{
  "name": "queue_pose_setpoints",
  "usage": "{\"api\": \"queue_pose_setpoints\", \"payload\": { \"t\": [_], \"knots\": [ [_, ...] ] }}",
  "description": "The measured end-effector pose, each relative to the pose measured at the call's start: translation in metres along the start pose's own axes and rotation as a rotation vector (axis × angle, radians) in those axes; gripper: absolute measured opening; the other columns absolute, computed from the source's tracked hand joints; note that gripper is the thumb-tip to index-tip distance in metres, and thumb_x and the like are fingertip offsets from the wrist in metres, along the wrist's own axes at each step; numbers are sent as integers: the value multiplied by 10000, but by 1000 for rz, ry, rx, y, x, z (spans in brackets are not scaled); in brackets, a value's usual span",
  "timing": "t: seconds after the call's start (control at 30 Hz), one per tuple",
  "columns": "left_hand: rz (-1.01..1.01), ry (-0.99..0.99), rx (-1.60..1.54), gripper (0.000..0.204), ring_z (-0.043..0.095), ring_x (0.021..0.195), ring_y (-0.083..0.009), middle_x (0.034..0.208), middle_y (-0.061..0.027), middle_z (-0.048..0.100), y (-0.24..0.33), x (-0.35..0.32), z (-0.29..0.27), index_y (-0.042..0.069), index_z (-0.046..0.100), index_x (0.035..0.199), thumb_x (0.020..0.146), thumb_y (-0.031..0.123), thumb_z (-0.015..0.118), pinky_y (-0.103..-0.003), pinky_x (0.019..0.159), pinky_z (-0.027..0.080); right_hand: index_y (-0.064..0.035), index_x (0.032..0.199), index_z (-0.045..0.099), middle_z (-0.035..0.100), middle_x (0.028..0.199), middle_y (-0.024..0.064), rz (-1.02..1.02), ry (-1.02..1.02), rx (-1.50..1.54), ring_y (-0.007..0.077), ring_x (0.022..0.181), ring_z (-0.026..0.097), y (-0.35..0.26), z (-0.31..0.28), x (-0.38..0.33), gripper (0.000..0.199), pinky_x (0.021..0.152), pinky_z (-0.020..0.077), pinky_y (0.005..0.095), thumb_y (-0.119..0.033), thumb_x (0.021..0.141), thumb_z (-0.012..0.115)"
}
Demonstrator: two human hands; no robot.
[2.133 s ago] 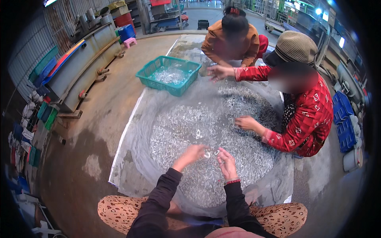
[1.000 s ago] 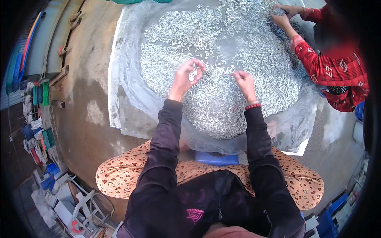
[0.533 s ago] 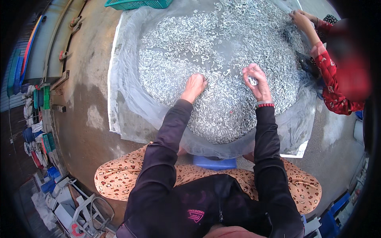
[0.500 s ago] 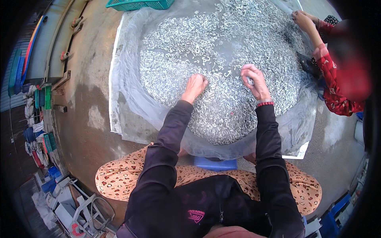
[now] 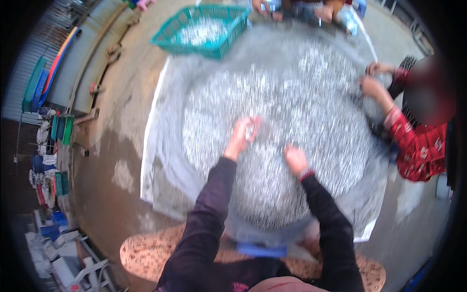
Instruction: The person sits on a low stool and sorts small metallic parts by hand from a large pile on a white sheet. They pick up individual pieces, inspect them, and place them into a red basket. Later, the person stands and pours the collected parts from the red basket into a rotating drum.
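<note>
Teal plastic basket [image 5: 187, 49] sits beyond the left fingertips, whitish bits [image 5: 202, 32] inside. Left hand [image 5: 241, 135] is curled around some pale pieces [image 5: 250, 131], kinda blurry. Silvery heap [image 5: 270, 187] spreads below both hands' fingers, on grey mesh [image 5: 170, 165]. Right hand [image 5: 296, 159] has fingers bunched narrow, can't tell if they're holding anything.

Before you: a heap of small pieces [image 5: 321, 102], pale and glossy, their exact material lost to blur, on sheer, crinkled mesh [image 5: 166, 151]; one basket [image 5: 189, 48], smooth plastic. Upon you: sleeves [image 5: 210, 207] of matt dark cloth, trousers [image 5: 146, 249] of printed cloth. Around you: matt concrete floor [image 5: 129, 92], smooth dull-metal tank [image 5: 78, 68], ribbed metal wall [image 5: 19, 92].
</note>
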State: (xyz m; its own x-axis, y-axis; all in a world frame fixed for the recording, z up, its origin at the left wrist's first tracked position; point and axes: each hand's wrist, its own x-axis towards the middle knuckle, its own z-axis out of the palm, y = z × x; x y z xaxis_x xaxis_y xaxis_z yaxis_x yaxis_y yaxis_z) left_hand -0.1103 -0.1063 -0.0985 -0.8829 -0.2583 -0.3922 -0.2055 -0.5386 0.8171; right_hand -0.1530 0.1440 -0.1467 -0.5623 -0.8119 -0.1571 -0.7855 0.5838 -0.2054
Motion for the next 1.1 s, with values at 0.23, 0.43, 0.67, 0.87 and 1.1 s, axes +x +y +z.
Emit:
{"api": "queue_pose_setpoints", "payload": {
  "t": [0.23,0.43,0.67,0.87,1.1],
  "knots": [
    [400,57,1597,159,648,836,-363,879,-218,646,-44,27,2,-12,668,868,769,88,597,-455,726,522,-38,940,525,533,953,129,-11,34,-32,282,858,624,-3,-7,3,124,627,520,398,-77,830,483],
    [423,-39,1746,110,636,804,-382,896,-229,622,-48,23,4,-19,619,850,805,65,564,-463,690,517,-45,910,514,544,913,131,194,141,91,279,816,622,5,17,6,86,596,506,394,-120,871,497],
    [456,63,1607,195,618,855,-385,908,-213,624,-53,23,3,23,617,923,793,167,603,-485,738,502,-111,816,530,505,644,-3,538,439,1509,96,547,488,9,-34,-3,163,444,375,250,-223,933,510],
    [560,152,1737,135,664,757,-308,812,-147,658,-78,31,9,58,656,811,799,65,522,-447,624,523,-25,1020,549,581,944,67,449,568,2286,140,896,556,-12,-102,-99,136,782,496,297,-88,899,564],
    [445,250,1261,166,653,762,-340,771,-188,658,-59,-8,9,92,687,899,805,219,634,-435,696,506,17,1093,510,522,836,55,363,660,2274,152,792,519,-8,-113,-130,206,761,491,277,-67,909,549]
  ]
}}
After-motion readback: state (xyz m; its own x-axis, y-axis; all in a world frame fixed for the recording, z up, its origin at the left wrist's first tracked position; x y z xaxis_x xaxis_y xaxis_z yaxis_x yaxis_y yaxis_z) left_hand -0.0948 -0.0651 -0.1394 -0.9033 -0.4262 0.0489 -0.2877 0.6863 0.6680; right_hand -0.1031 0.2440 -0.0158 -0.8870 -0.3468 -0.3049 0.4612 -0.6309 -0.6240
